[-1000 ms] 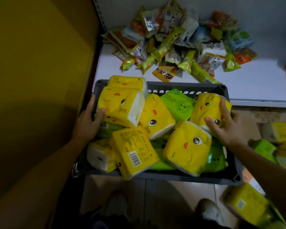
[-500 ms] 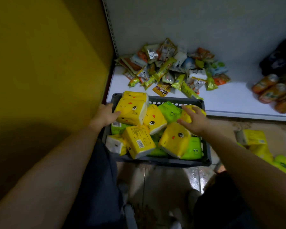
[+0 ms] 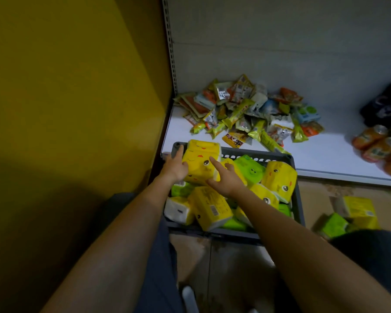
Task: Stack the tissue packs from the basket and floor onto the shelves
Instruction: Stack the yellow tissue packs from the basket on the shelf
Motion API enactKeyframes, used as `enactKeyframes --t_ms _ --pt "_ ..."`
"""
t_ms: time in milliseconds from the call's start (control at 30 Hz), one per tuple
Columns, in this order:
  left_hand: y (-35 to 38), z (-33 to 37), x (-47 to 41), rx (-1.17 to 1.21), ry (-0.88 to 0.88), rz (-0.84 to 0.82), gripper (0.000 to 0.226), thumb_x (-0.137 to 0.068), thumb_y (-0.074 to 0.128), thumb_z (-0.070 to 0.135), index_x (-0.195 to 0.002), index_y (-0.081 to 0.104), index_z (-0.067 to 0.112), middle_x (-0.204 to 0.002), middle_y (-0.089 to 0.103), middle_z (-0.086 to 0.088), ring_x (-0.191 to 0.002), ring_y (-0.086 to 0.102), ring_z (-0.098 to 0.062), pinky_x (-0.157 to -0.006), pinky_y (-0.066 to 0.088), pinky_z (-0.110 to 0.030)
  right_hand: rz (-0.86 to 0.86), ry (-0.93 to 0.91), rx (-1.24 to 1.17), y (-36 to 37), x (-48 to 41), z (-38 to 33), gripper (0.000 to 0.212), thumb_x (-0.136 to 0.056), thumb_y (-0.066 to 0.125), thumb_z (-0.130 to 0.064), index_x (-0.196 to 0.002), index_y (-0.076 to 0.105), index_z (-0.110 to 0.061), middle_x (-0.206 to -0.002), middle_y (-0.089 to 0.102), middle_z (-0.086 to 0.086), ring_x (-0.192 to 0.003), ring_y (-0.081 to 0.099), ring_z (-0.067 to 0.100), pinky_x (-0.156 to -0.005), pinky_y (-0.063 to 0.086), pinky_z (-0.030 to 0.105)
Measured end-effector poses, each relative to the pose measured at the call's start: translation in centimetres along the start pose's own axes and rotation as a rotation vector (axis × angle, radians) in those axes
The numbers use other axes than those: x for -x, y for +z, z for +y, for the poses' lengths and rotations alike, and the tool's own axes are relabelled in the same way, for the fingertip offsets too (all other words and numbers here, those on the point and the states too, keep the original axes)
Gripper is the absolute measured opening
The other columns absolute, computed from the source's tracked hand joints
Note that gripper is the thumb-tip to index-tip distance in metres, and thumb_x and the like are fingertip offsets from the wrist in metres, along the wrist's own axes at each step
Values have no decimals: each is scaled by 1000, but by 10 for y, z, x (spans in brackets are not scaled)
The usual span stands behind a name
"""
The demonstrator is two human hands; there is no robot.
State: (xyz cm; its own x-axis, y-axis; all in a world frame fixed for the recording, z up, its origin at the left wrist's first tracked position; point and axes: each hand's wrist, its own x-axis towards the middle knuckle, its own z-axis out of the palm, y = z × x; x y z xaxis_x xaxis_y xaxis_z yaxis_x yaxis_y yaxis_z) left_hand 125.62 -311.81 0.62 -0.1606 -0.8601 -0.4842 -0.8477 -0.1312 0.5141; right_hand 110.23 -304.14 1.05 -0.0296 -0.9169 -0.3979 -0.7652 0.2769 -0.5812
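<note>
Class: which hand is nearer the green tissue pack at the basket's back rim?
Right. The right hand lies beside the green tissue pack; the left hand sits beyond the yellow pack between them.

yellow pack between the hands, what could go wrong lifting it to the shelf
1. The left hand grips the yellow pack only by its side and the right hand barely touches its face; it may slip.
2. The heaped packs in the basket could shift or spill as it leaves.
3. The snack pile fills the shelf straight ahead; a pack set there may sit crooked.
</note>
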Motion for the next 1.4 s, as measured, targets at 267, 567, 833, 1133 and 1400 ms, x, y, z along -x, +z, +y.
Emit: enactKeyframes --t_ms 267,567,833,1133,1400 --pt "17 0 -36 265 -144 -121 62 -100 37 26 -149 -1 33 -137 43 -19 -91 58 -36 -62 43 -31 -12 62 -67 25 -34 12 77 -91 57 -31 -148 5 -32 -154 5 18 -141 21 33 -104 34 37" --pt "-4 44 -13 430 -28 179 56 -100 39 32 -147 10 41 -146 20 -19 -122 41 -33 -92 38 -31 221 -90 -292 -28 -29 -10 73 -81 68 -25 -143 30 -28 -149 25 12 -139 23 27 -112 27 38" --pt "-84 82 25 492 355 423 46 -98 44 29 -143 35 26 -143 40 -9 -132 38 -24 -109 34 -40 398 -282 -268 -112 -4 -79 65 -82 68 -24 -140 38 -23 -143 31 6 -131 35 19 -95 29 16" --pt "-191 139 87 465 620 703 52 -93 46 40 -141 36 24 -140 48 -2 -125 48 -22 -102 41 -41 632 -505 -223 -196 46 -159 65 -81 69 -28 -138 39 -21 -139 40 5 -129 37 15 -91 23 9" --pt "-263 206 135 609 637 745 26 -94 46 35 -114 52 19 -88 57 9 -89 54 -17 -83 44 -34 801 -631 -208 -274 67 -214 61 -81 68 -31 -135 41 -24 -136 46 2 -126 41 17 -88 29 16"
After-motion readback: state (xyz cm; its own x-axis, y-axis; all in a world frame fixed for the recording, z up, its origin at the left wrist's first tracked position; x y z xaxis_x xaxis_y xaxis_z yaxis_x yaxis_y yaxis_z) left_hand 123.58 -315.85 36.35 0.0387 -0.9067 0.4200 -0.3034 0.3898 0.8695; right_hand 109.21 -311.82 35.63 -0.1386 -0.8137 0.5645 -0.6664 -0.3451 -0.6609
